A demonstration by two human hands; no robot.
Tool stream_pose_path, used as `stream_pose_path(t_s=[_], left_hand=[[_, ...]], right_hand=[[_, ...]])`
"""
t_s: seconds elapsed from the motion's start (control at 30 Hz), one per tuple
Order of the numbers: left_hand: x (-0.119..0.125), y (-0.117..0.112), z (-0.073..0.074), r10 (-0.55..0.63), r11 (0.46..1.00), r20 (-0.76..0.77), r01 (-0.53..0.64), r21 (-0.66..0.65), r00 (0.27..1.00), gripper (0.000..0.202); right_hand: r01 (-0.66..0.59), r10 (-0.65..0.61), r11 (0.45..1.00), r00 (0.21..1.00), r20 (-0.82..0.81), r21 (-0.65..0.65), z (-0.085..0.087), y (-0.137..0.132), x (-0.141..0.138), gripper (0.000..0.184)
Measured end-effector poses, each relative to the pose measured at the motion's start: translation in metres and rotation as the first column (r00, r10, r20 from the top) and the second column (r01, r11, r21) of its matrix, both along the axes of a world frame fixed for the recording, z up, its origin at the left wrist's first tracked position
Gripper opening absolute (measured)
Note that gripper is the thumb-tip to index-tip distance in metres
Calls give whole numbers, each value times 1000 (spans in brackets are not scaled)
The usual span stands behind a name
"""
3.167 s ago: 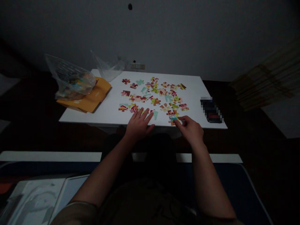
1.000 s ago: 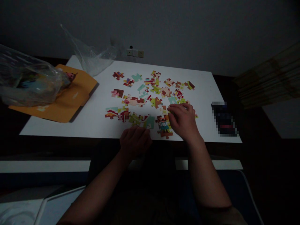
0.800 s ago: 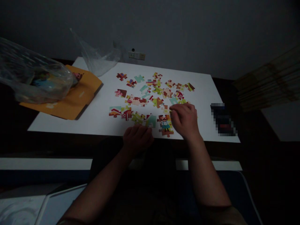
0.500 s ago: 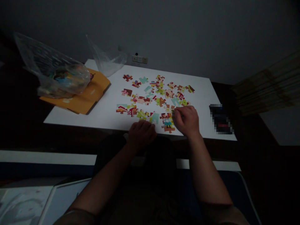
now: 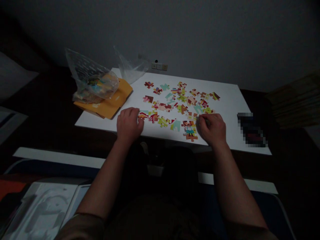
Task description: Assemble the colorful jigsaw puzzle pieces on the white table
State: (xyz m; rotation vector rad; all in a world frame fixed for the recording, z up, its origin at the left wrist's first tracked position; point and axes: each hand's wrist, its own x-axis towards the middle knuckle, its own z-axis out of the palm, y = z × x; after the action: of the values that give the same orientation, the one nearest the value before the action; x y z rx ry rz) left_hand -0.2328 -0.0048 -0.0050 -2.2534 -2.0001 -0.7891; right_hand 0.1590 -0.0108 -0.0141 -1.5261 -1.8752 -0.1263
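On the table's left front, my left hand (image 5: 129, 124) lies with its fingers stretched out. Its fingertips are beside a pair of puzzle pieces with a red barn (image 5: 153, 117). My right hand (image 5: 213, 128) is curled closed at the right of a joined group of puzzle pieces showing a figure in turquoise (image 5: 190, 129). What its fingers pinch, if anything, is hidden. Several loose puzzle pieces are spread beyond both hands, among them a pink pig piece (image 5: 148, 99) and cow pieces (image 5: 163, 106). A pale blue piece (image 5: 175, 125) lies between the hands.
The white table (image 5: 228, 100) stands against a wall with sockets (image 5: 159, 66). An orange folder (image 5: 122, 100) and clear plastic bags (image 5: 93, 81) occupy its left end. A dark pixelated object (image 5: 252, 131) lies at the right. The room is dim.
My left hand has moved left from the front edge to beside the barn pieces, its fingers now stretched out. My right hand stays by the figure group. The view has turned left.
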Motion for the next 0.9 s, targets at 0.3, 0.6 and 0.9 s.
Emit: stream_pose_path(t_s=[0.3,0.6,0.9], left_hand=[[-4,8,1,-9,980,12,11,-198,1000,64],[-10,12,-9,-51,992,81,60,-113,995,39],[-15,13,-15,-131,991,181,135,-9,975,37]], right_hand=[[22,-22,1000,1000,-6,-6,-2,-1,4,20],[24,-24,1000,1000,15,-10,-3,0,3,20],[-59,59,998,993,102,-7,16,-7,-30,18]])
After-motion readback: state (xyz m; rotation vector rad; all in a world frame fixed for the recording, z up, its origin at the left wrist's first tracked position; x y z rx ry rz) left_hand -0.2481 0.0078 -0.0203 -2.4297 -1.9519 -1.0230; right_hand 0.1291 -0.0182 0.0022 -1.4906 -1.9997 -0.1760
